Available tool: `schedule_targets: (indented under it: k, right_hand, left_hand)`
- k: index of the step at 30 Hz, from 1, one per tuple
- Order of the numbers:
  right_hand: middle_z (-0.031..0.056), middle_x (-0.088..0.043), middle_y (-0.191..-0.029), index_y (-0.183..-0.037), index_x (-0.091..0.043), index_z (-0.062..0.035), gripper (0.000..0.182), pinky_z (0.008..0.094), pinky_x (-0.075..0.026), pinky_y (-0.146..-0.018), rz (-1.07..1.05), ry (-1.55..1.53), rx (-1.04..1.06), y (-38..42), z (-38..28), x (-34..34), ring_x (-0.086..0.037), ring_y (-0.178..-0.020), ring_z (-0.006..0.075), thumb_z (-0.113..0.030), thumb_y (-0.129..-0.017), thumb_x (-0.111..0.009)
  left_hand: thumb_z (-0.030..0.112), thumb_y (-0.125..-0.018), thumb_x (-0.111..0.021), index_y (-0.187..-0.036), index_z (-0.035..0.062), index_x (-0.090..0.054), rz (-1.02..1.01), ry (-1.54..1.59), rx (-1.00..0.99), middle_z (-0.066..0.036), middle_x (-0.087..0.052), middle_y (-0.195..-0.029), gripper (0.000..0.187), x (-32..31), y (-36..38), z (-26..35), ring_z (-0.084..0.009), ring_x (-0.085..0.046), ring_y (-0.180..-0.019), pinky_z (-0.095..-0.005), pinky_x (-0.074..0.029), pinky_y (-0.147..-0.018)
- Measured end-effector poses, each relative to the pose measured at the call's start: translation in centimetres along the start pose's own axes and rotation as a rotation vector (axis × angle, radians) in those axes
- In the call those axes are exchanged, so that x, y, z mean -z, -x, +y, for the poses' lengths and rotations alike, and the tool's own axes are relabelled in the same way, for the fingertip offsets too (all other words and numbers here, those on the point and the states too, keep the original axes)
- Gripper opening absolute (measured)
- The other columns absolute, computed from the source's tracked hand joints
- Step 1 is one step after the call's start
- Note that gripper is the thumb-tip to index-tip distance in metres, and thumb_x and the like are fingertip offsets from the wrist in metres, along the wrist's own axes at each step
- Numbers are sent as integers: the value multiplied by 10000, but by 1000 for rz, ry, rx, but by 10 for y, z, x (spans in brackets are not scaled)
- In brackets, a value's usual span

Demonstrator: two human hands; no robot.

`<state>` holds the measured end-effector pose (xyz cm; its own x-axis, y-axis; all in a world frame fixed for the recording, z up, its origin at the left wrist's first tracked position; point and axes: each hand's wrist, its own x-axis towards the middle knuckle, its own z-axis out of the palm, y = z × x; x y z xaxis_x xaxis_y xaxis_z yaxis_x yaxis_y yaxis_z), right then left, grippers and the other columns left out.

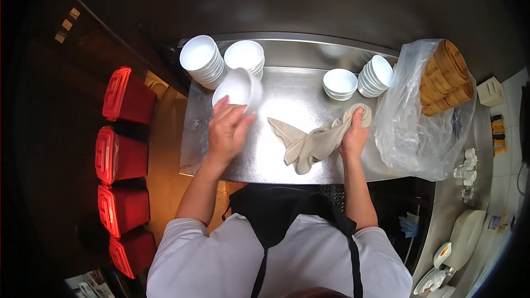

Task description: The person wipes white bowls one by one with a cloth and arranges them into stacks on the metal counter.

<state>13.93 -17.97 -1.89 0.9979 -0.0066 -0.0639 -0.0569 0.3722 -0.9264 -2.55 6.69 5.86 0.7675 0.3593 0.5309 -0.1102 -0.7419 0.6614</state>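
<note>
Item: white bowl, tilted on its side, mouth facing far-left, held at its near rim by the left hand; fingers curled round the rim, thumb side hidden, so exact pinch can't be told. Bowl sits at far-left of the steel worktop, just near of two bowl stacks and, touching or nearly touching the right one; can't tell which. Item: beige cloth, crumpled, long axis running from near-centre up to far-right, one end bunched under the right hand, which is closed over it; free end trails toward centre. Relation: cloth lies right of the bowl, apart from it, w/ bare worktop between; left hand has the bowl, right hand is nearer the cloth, the two hands well apart. Also far-right: single low bowl pile and a leaning stack, both just far of the right hand. Clear plastic bag w/ bamboo steamer baskets at right edge. Red lidded bins in a row on the left, below worktop level.
</note>
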Motion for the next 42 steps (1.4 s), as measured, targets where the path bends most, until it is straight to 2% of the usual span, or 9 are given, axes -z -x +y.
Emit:
schedule_targets:
  k: [13, 18, 24, 27, 31, 34, 37, 40, 42]
  right_hand:
    - [33, -627, -984, -1126, -584, -51, 277, 315, -518, -759, 21, -141, -81, 9, -6, 13, -607, -862, 145, -300, -1012, -544]
    - [42, -624, -1009, -1139, -573, -31, 335, 307, -498, -790, -39, -83, -178, 13, -14, 23, -596, -894, 143, -337, -1001, -562]
    - [52, -643, -1049, -1170, -590, -29, 387, 324, -512, -822, -214, -49, -236, 19, -30, 44, -619, -925, 158, -375, -999, -553]
    - [66, -646, -1041, -1175, -582, -26, 437, 349, -520, -844, -135, -111, -270, 20, -31, 64, -632, -936, 186, -422, -993, -542]
    - [94, -636, -1081, -1211, -553, -20, 497, 376, -525, -864, 39, -238, -331, 16, -23, 76, -636, -967, 212, -459, -980, -548]
    - [104, -609, -1151, -1255, -520, -11, 544, 382, -506, -903, 134, -216, -175, 15, -14, 62, -615, -1026, 217, -475, -973, -552]
    - [120, -564, -1265, -1330, -461, 30, 543, 377, -417, -1013, 18, 17, 21, 11, -8, 46, -550, -1154, 234, -397, -998, -516]
    - [144, -537, -1350, -1353, -447, 60, 490, 375, -346, -1081, -200, 331, 152, 9, -7, 27, -504, -1232, 236, -299, -1021, -477]
    - [151, -569, -1303, -1325, -475, 59, 458, 370, -380, -1044, -202, 561, 614, 7, -27, -10, -536, -1201, 233, -279, -1016, -477]
  left_hand:
    - [138, -810, -715, -1159, 25, -642, 31, -443, -80, -163, -660, -1119, 374, -27, -4, -12, -312, -605, -1066, -463, -382, -1013]
    - [156, -814, -713, -1177, -11, -612, -273, 58, -213, -193, -633, -1148, 412, -124, -29, 16, -372, -579, -1084, -422, -464, -953]
    - [217, -884, -640, -1167, 37, -626, -143, -254, -417, -184, -633, -1162, 336, -266, -71, -7, -383, -574, -1102, -407, -434, -992]
    - [280, -933, -578, -1097, 84, -663, -751, -234, 16, -191, -669, -1062, 270, -270, -96, 3, -387, -593, -1072, -482, -396, -1020]
    - [270, -951, -559, -1021, 87, -679, -611, -110, 117, -201, -684, -920, 230, -267, -98, 0, -406, -633, -938, -580, -365, -1011]
    - [249, -958, -545, -1049, 67, -666, -480, -161, 18, -192, -686, -928, 236, -268, -87, -8, -374, -653, -914, -479, -463, -907]
    - [199, -954, -525, -1061, 32, -650, -172, 369, 248, -196, -689, -936, 235, -256, -79, 2, -342, -670, -933, -399, -503, -809]
    - [166, -950, -507, -1104, 2, -631, -302, 535, 377, -208, -690, -958, 257, -217, -58, 31, -320, -675, -946, -386, -496, -809]
    - [161, -967, -500, -1130, -7, -620, -233, 576, 51, -172, -697, -936, 262, -204, -25, 49, -238, -664, -915, -387, -501, -813]
